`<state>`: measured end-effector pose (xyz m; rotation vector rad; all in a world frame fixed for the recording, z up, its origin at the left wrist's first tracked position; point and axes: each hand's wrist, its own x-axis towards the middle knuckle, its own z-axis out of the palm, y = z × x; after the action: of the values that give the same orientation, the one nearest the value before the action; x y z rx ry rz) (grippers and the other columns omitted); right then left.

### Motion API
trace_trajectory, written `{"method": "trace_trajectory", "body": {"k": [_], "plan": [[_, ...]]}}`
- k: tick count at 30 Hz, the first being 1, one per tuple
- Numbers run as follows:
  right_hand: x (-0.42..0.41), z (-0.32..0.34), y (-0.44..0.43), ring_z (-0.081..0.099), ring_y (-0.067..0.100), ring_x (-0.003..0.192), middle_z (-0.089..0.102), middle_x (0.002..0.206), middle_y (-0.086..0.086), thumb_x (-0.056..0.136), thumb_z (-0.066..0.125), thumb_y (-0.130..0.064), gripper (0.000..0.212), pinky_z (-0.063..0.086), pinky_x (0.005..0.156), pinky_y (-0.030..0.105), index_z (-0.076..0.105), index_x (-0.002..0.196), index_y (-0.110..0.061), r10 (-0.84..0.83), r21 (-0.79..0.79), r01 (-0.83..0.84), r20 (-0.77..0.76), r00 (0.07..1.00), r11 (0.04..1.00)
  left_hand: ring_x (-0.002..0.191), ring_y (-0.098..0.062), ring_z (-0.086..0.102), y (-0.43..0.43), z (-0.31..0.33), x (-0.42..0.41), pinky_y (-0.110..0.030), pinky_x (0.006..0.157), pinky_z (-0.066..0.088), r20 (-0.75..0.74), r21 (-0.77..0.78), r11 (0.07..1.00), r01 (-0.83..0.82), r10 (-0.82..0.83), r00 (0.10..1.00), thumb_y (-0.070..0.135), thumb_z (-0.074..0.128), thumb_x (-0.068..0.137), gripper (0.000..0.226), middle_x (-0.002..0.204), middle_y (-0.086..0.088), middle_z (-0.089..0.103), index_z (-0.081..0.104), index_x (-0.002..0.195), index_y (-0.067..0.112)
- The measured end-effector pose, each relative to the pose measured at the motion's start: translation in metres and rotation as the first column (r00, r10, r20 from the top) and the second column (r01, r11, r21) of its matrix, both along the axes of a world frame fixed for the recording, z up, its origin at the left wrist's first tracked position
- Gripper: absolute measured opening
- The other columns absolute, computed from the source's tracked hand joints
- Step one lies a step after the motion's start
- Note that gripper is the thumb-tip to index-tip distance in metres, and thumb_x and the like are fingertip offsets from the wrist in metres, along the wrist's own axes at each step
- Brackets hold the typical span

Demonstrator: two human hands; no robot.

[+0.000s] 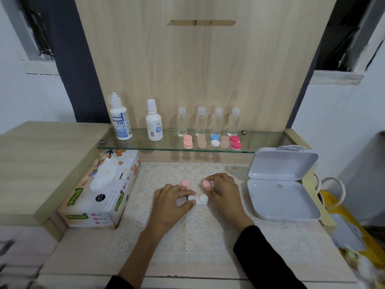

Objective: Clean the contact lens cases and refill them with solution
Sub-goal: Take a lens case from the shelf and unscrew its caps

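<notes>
Resting on the lace mat point(187, 236), the white lens case point(200, 200) sits between both hands. The left hand point(169, 203) curls its fingers over the case's left end and grips it. The right hand point(224, 190) pinches a pink cap point(206, 183) between thumb and fingertips, just beyond the case. A second pink cap point(185, 183) lies on the mat nearby. The Dream Eye bottle point(120, 119) stands on the glass shelf point(145, 143) behind.

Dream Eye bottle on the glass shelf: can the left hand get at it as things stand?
Probably yes: nothing stands before the Dream Eye bottle, though the left hand holds the white case and would need to let go first.
</notes>
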<state>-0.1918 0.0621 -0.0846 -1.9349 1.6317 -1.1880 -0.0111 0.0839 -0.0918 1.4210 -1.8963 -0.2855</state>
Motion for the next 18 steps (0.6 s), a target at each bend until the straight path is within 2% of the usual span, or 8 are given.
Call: {"method": "trace_trajectory", "body": {"k": [3, 6, 9, 11, 13, 14, 16, 18], "plan": [[-0.001, 0.003, -0.013, 0.046, 0.019, 0.115, 0.057, 0.116, -0.005, 0.088, 0.066, -0.022, 0.022, 0.030, 0.090, 0.032, 0.069, 0.108, -0.027, 0.010, 0.046, -0.002, -0.177, 0.984, 0.999, 0.099, -0.001, 0.051, 0.000, -0.001, 0.000, -0.030, 0.090, 0.030, 0.004, 0.002, 1.000, 0.000, 0.000, 1.000, 0.068, 0.045, 0.071, 0.047, 0.097, 0.024, 0.065, 0.071, 0.099, 0.041], [0.003, 0.004, -0.014, 0.040, 0.015, 0.119, 0.053, 0.121, -0.008, 0.092, 0.060, -0.029, 0.024, 0.013, 0.079, 0.024, 0.067, 0.115, -0.031, 0.000, 0.089, 0.022, -0.242, 0.970, 0.996, 0.099, -0.001, 0.050, 0.001, -0.001, 0.000, -0.028, 0.088, 0.028, -0.001, 0.010, 1.000, -0.005, 0.005, 1.000, 0.068, 0.046, 0.071, 0.046, 0.096, 0.026, 0.064, 0.071, 0.099, 0.042], [0.001, 0.003, -0.012, 0.040, 0.014, 0.121, 0.053, 0.124, -0.008, 0.092, 0.061, -0.028, 0.034, 0.013, 0.081, 0.023, 0.062, 0.125, -0.034, 0.002, 0.069, 0.017, -0.260, 0.966, 0.997, 0.100, 0.000, 0.050, 0.001, 0.001, 0.000, -0.027, 0.089, 0.027, 0.004, 0.016, 1.000, -0.005, 0.005, 1.000, 0.069, 0.045, 0.071, 0.047, 0.095, 0.028, 0.063, 0.071, 0.099, 0.042], [-0.002, 0.000, -0.010, 0.044, 0.014, 0.119, 0.055, 0.121, -0.006, 0.087, 0.067, -0.021, 0.042, 0.022, 0.092, 0.024, 0.061, 0.127, -0.034, 0.025, 0.053, -0.018, -0.126, 0.992, 0.998, 0.100, 0.001, 0.049, 0.001, 0.001, 0.000, -0.026, 0.089, 0.026, 0.006, 0.020, 1.000, -0.006, 0.006, 1.000, 0.069, 0.045, 0.071, 0.048, 0.096, 0.027, 0.063, 0.071, 0.100, 0.042], [-0.003, -0.002, -0.002, 0.047, 0.015, 0.118, 0.056, 0.117, -0.006, 0.081, 0.073, -0.016, 0.039, 0.032, 0.098, 0.017, 0.067, 0.114, -0.037, 0.065, 0.058, -0.075, 0.155, 0.986, 0.996, 0.100, 0.002, 0.048, 0.001, 0.001, 0.000, -0.026, 0.088, 0.025, 0.016, 0.011, 1.000, -0.007, 0.007, 1.000, 0.069, 0.044, 0.071, 0.048, 0.096, 0.027, 0.063, 0.071, 0.100, 0.042], [-0.002, -0.004, 0.002, 0.048, 0.014, 0.119, 0.055, 0.117, -0.008, 0.077, 0.075, -0.019, 0.035, 0.035, 0.099, 0.018, 0.070, 0.105, -0.039, 0.082, 0.072, -0.105, 0.266, 0.960, 0.992, 0.100, 0.002, 0.048, 0.001, 0.001, 0.000, -0.026, 0.088, 0.025, 0.025, 0.009, 1.000, -0.008, 0.008, 1.000, 0.069, 0.043, 0.071, 0.049, 0.096, 0.027, 0.063, 0.071, 0.101, 0.042], [-0.004, -0.008, 0.011, 0.047, 0.011, 0.120, 0.054, 0.118, -0.011, 0.069, 0.080, -0.029, 0.032, 0.038, 0.101, 0.026, 0.074, 0.100, -0.035, 0.100, 0.102, -0.135, 0.296, 0.950, 0.986, 0.100, 0.002, 0.047, 0.001, 0.002, -0.001, -0.026, 0.088, 0.025, 0.037, 0.013, 1.000, -0.012, 0.012, 0.999, 0.069, 0.042, 0.071, 0.049, 0.097, 0.026, 0.063, 0.070, 0.101, 0.042], [-0.008, -0.010, 0.015, 0.042, 0.004, 0.121, 0.053, 0.122, -0.012, 0.066, 0.085, -0.029, 0.039, 0.033, 0.100, 0.019, 0.074, 0.104, -0.027, 0.127, 0.138, -0.155, 0.191, 0.973, 0.978, 0.101, 0.001, 0.048, 0.001, 0.002, -0.001, -0.027, 0.088, 0.026, 0.049, 0.012, 1.000, -0.016, 0.016, 0.999, 0.068, 0.042, 0.071, 0.049, 0.098, 0.024, 0.064, 0.070, 0.101, 0.042]]}}
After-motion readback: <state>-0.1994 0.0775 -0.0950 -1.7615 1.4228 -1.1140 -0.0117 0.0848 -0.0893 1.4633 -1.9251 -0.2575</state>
